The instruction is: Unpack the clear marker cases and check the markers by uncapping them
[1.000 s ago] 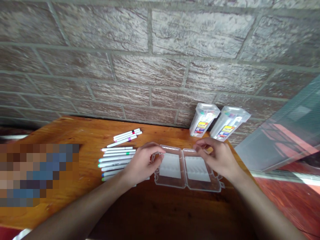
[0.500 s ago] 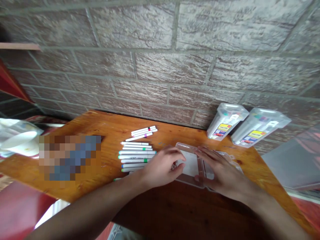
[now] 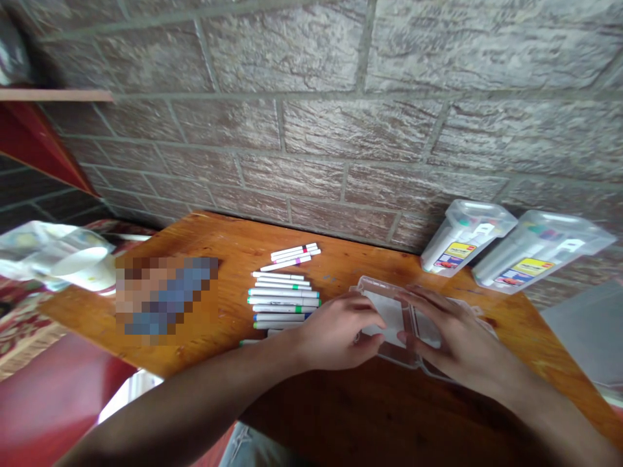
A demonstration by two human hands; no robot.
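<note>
1. Both hands were open, with nothing visibly held: the left hand [image 3: 343, 331] curled loosely over the left half of the clear case [image 3: 396, 353], and the right hand [image 3: 450, 334] spread over its hinge and right half. Whether the fingertips pressed on the plastic could not be told.
2. The case lay unfolded toward the right edge of the table [image 3: 224, 240], between the markers [image 3: 285, 301] and that edge.
3. An uneven push from the right hand could, I judged, have skidded the case or pinched a finger at the hinge.
4. The left forearm crossed the near end of the marker row; a careless sweep might have rolled some toward the near edge.
5. Inside the case's left half lay a white insert [image 3: 388, 318].
6. 2 clear tubs [image 3: 460, 243] stood by the far right corner, coloured shapes showing inside; a knock could have toppled either.
7. By the left corner stood a white cup [image 3: 85, 267], its contents unreadable.
</note>
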